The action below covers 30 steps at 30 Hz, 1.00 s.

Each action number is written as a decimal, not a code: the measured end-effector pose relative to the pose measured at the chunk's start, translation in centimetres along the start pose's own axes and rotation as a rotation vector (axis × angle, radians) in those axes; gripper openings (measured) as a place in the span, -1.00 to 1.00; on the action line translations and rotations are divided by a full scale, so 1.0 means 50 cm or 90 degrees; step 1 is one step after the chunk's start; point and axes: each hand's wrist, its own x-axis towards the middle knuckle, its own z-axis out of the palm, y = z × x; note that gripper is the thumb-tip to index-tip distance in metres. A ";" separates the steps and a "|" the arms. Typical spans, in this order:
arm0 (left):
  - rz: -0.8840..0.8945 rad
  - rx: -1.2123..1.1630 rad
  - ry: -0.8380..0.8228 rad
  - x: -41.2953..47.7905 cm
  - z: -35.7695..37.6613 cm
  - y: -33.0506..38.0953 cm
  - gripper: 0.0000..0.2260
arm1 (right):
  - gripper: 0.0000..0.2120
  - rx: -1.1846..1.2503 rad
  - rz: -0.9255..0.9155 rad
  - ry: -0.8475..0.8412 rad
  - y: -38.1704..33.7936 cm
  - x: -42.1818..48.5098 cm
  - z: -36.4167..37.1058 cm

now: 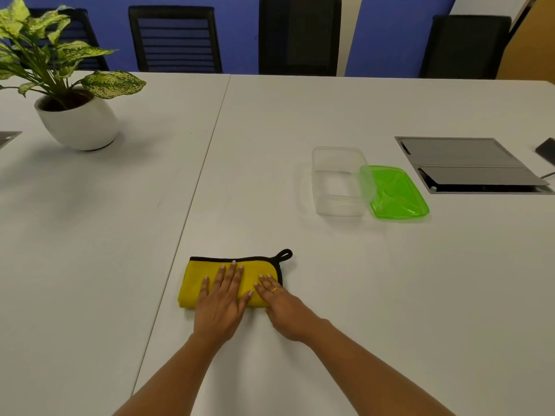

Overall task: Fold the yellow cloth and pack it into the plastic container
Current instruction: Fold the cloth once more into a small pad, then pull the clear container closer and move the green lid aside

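Yellow cloth (192, 283) under both flat hands (220, 301)

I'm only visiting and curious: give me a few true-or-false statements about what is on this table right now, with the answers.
1. Both the left hand and the right hand lie flat on the yellow cloth. True.
2. The cloth is packed inside the container. False: it lies folded on the table, apart from the container, which looks empty.
3. The green lid closes the container. False: the lid lies on the table beside the open container.
4. A potted plant stands at the far left of the table. True.
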 end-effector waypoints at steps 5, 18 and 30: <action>-0.037 -0.044 0.043 0.011 -0.031 0.023 0.03 | -0.67 0.093 0.022 0.120 0.030 -0.010 -0.079; -0.011 -0.074 0.076 0.120 -0.043 0.109 -0.53 | -0.37 -0.110 0.235 0.236 0.164 0.130 -0.299; -0.028 -0.105 0.044 0.122 -0.019 0.107 -0.58 | -0.49 -0.114 0.287 0.262 0.188 0.108 -0.277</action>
